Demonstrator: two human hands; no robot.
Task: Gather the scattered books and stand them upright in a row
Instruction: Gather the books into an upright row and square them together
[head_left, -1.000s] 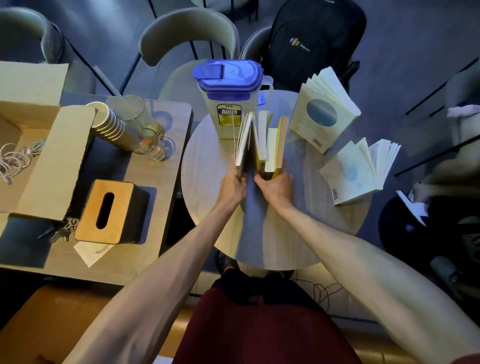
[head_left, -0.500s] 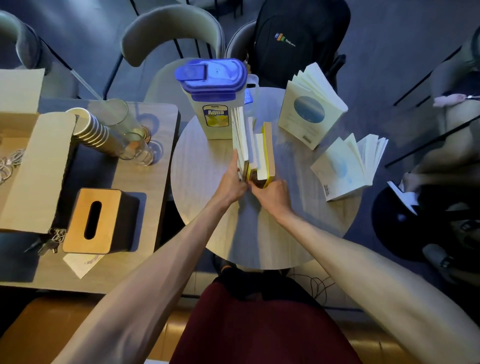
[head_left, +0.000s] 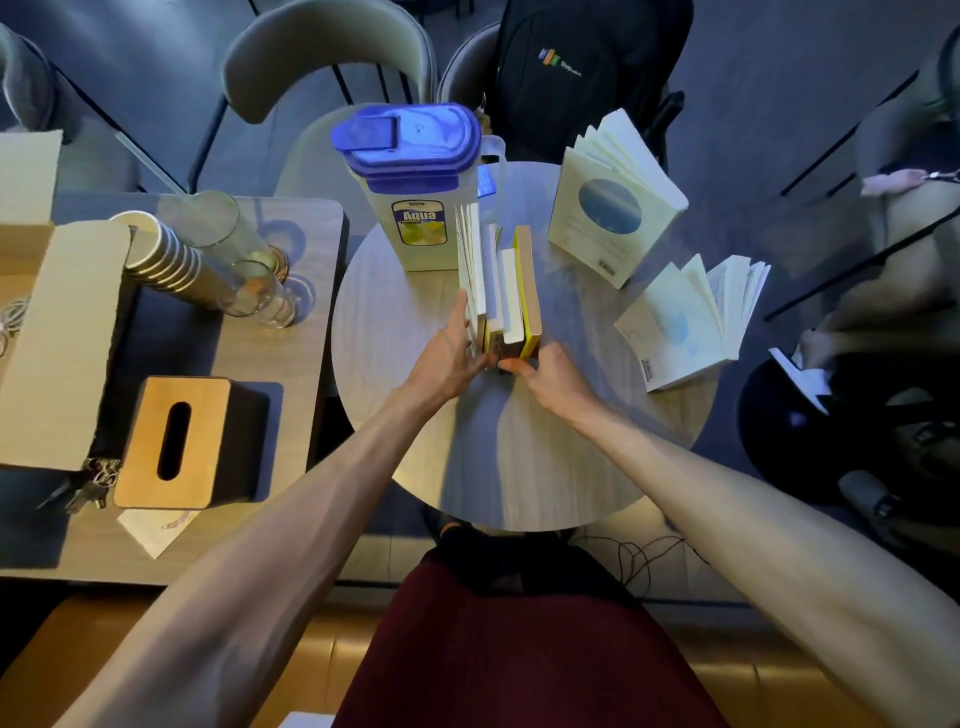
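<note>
Two glasses (head_left: 244, 260) beside stacked cups (head_left: 161, 257)

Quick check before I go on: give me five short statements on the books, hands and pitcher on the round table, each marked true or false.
1. Both hands press on the row of upright books. True: the left hand is on its left side, the right hand at its near end.
2. The clear plastic pitcher with the blue lid stands behind the row. True.
3. All books are in the row. False: two pale paperbacks with blue circles sit apart to the right, pages fanned.
4. The rightmost book in the row is red. False: its cover is yellow.
5. The row stands on the rectangular table. False: it stands on the round wooden table.
</note>
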